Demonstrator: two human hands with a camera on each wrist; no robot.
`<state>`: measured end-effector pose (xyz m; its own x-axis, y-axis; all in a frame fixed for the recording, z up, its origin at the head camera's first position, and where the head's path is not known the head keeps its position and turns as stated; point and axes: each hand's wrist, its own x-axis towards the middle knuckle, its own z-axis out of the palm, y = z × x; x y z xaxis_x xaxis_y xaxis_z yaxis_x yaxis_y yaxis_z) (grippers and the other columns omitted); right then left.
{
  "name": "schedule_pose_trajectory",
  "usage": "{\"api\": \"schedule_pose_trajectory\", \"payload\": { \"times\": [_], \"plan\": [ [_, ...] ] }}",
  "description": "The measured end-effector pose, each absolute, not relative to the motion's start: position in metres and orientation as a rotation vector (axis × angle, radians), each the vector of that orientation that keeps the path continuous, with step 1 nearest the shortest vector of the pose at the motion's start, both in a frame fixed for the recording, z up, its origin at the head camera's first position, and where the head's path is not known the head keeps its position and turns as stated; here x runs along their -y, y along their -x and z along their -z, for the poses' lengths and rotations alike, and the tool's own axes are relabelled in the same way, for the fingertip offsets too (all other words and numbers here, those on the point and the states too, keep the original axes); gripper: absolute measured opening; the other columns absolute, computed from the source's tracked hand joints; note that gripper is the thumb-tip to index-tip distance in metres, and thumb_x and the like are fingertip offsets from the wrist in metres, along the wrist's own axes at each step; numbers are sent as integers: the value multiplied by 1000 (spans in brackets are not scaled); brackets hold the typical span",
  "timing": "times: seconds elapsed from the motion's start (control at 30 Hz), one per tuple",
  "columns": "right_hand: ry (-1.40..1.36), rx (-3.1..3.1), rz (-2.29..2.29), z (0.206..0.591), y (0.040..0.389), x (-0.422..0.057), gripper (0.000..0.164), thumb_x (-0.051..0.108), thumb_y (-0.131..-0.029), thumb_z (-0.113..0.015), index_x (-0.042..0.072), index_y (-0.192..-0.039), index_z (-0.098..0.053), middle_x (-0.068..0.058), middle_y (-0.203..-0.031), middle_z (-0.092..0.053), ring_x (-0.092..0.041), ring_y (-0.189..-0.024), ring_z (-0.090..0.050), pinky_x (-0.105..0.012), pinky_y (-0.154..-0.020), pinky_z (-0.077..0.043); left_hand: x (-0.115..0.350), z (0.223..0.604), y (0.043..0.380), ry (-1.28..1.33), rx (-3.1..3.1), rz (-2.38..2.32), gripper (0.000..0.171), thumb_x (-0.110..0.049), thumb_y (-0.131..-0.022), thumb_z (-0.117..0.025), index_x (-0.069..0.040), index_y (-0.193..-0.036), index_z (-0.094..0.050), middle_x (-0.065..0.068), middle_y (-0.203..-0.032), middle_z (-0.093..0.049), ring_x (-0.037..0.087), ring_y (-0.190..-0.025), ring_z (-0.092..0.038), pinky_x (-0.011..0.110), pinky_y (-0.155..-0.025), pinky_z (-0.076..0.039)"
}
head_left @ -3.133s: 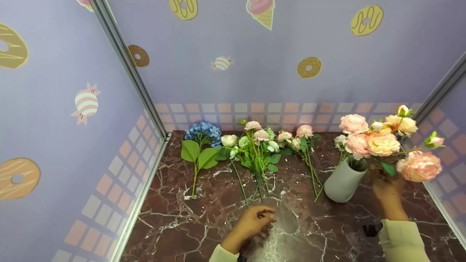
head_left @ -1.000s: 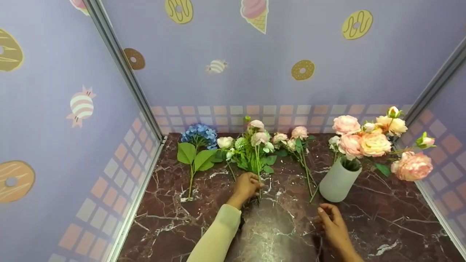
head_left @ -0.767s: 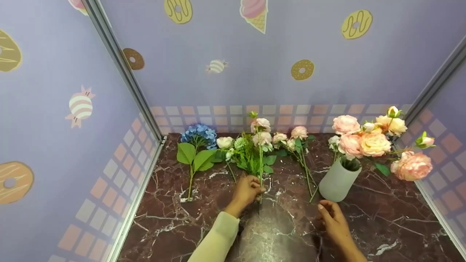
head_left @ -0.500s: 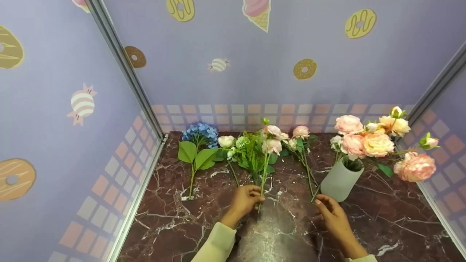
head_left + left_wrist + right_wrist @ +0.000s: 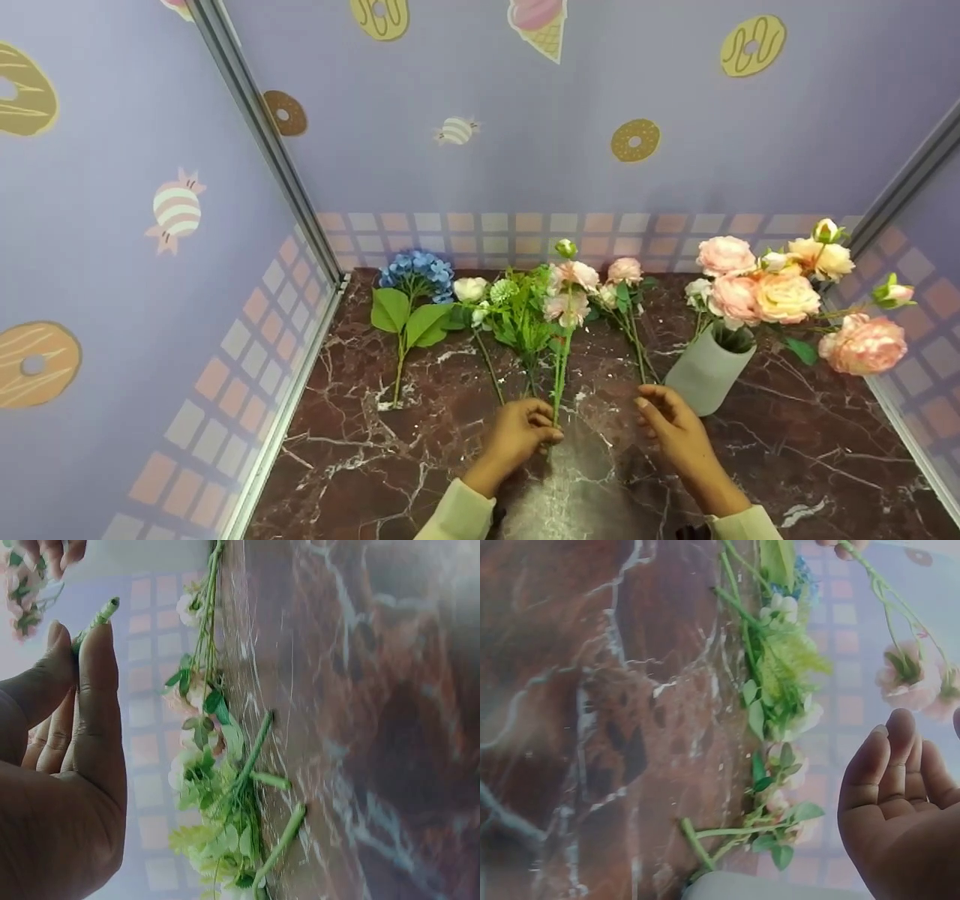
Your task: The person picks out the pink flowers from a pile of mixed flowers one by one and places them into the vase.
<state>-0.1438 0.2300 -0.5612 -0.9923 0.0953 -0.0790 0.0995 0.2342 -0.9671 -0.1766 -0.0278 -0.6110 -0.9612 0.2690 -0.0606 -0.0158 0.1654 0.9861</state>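
Observation:
My left hand [image 5: 517, 435] pinches the lower stem of a pink flower spray [image 5: 568, 307], which has two open blooms and a small bud on top. In the left wrist view, the cut stem end [image 5: 106, 612] sticks out past my thumb and forefinger. Its blooms [image 5: 907, 682] appear beyond my right hand in the right wrist view. My right hand [image 5: 679, 431] holds nothing, its fingers loosely bent, in front of the grey-white vase [image 5: 709, 375]. The vase leans and carries large pink and peach flowers [image 5: 784, 296]. Another pink spray [image 5: 624, 271] lies left of it.
A blue hydrangea [image 5: 417, 276] with broad leaves lies at the back left of the brown marbled table [image 5: 360, 465]. White flowers [image 5: 470, 289] and green foliage [image 5: 525, 322] lie beside it. Patterned purple walls [image 5: 465, 180] enclose the back and sides.
My left hand, earlier holding nothing, has taken the pink spray from the middle bunch and drawn it nearer and rightward. My right hand has left the vase's far right side and come leftward.

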Motion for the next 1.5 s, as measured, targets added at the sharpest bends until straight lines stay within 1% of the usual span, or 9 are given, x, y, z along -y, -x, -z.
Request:
{"api": "schedule_pose_trajectory", "payload": {
  "times": [0.2,0.43,0.63,0.87,0.97,1.1,1.2,1.37,1.5],
  "plan": [
    [-106,-2449,2008,565,154,-226,38,25,-103,-63,1,-133,-57,-6,-113,-65,-9,-87,-65,-23,-74,-57,18,613,164,-311,-2185,-1864,22,3,-79,-82,-2,-92,-66,8,-82,-76,10,-66,-73,29,-54,-61],
    [-27,-2411,2046,551,158,-216,35,15,-103,-62,-3,-133,-58,-18,-124,-68,-8,-91,-69,-23,-76,-59,12,613,157,-393,-2244,-1756,20,-1,-79,-84,-8,-88,-67,1,-79,-76,11,-62,-71,26,-54,-60],
    [73,-2392,2056,523,151,-205,39,8,-101,-63,-13,-133,-55,-22,-121,-68,-5,-93,-70,-25,-77,-61,7,611,153,-483,-2417,-1596,21,-6,-78,-87,-13,-86,-69,-6,-76,-74,0,-60,-65,18,-55,-56],
    [74,-2374,2093,526,153,-202,39,9,-100,-65,-9,-133,-56,-35,-124,-62,-5,-94,-70,-24,-77,-61,2,612,151,-561,-2482,-1502,20,-11,-78,-87,-14,-87,-69,-8,-75,-73,-7,-61,-60,14,-56,-53],
    [55,-2379,2115,534,157,-204,37,9,-99,-67,-6,-131,-57,-32,-120,-64,-5,-91,-69,-24,-76,-61,1,612,150,-597,-2527,-1451,20,-13,-78,-88,-15,-86,-70,-9,-76,-74,-9,-63,-60,12,-58,-52],
    [38,-2355,2169,536,158,-204,32,8,-98,-68,-7,-125,-57,-15,-109,-73,-8,-86,-69,-25,-70,-61,0,611,148,-619,-2532,-1421,18,-15,-79,-87,-16,-88,-71,-9,-77,-75,-9,-64,-62,12,-58,-52],
    [55,-2309,2220,541,158,-205,32,6,-96,-70,-9,-122,-57,-10,-105,-75,-13,-86,-71,-28,-68,-62,-1,611,147,-624,-2521,-1425,18,-16,-79,-87,-15,-88,-71,-9,-77,-75,-8,-64,-62,13,-57,-52],
    [56,-2238,2287,542,156,-206,38,-1,-91,-73,-13,-122,-54,-20,-107,-72,-16,-86,-74,-30,-67,-64,-1,611,146,-600,-2492,-1445,18,-17,-80,-87,-14,-90,-72,-10,-76,-74,-7,-63,-62,15,-56,-52],
    [32,-2247,2283,543,155,-207,38,-4,-88,-75,-14,-118,-54,-17,-99,-70,-15,-79,-74,-29,-65,-64,-2,610,146,-601,-2481,-1457,17,-19,-81,-86,-16,-90,-72,-11,-78,-74,-6,-64,-63,15,-57,-54]
  ]
}}
